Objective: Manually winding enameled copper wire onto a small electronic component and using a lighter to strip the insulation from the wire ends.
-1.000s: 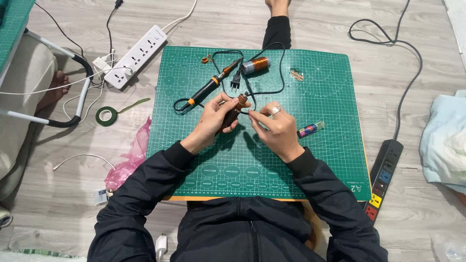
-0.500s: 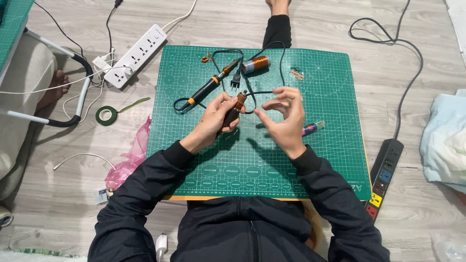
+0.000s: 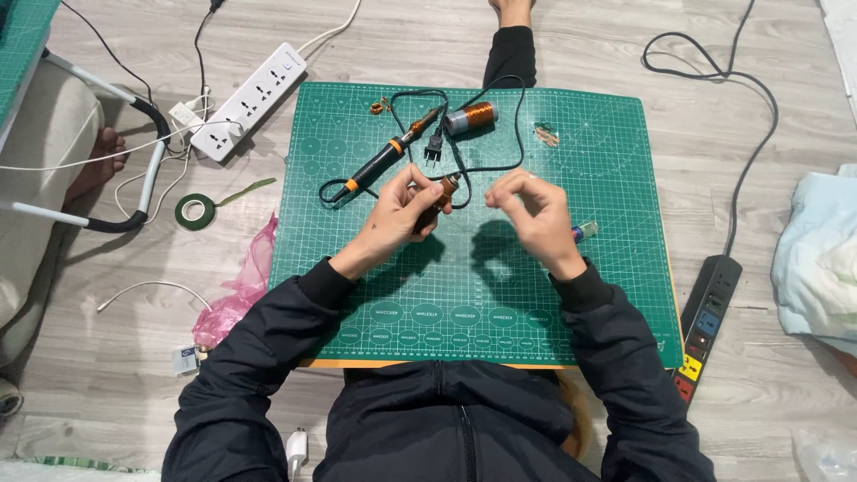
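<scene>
My left hand (image 3: 399, 211) is closed around a small brown cylindrical piece (image 3: 439, 198), dark at the end inside my palm and copper-coloured toward the tip, which points up and to the right above the green cutting mat (image 3: 607, 295). My right hand (image 3: 533, 214) hovers just beside it with the fingertips pinched together; whether a thin wire runs between them I cannot tell, it is too fine to see. Both hands are over the middle of the mat. Beyond my left hand lies a soldering iron (image 3: 386, 158) with a black and orange handle, its black cord (image 3: 500, 134) looping across the top of the mat and ending in a plug (image 3: 434, 149). A spool of copper wire (image 3: 470, 117) lies on its side near the top edge. Off the mat to the left are a white power strip (image 3: 247, 100) and a roll of green tape (image 3: 192, 211) on the wooden floor; a black power strip (image 3: 705, 326) lies to the right
</scene>
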